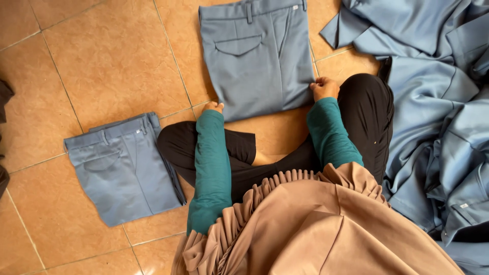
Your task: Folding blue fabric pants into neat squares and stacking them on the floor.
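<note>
A folded pair of grey-blue trousers (257,56) lies flat on the tiled floor in front of me, waistband away from me. My left hand (214,107) grips its near left corner. My right hand (324,87) is closed on its near right corner. Both arms are in teal sleeves. I sit cross-legged in black trousers under a tan pleated garment.
A second folded pair of grey-blue trousers (122,168) lies on the floor to my left. A heap of unfolded blue-grey garments (438,112) fills the right side. Dark cloth (4,97) shows at the left edge. Orange floor tiles (102,56) surround everything.
</note>
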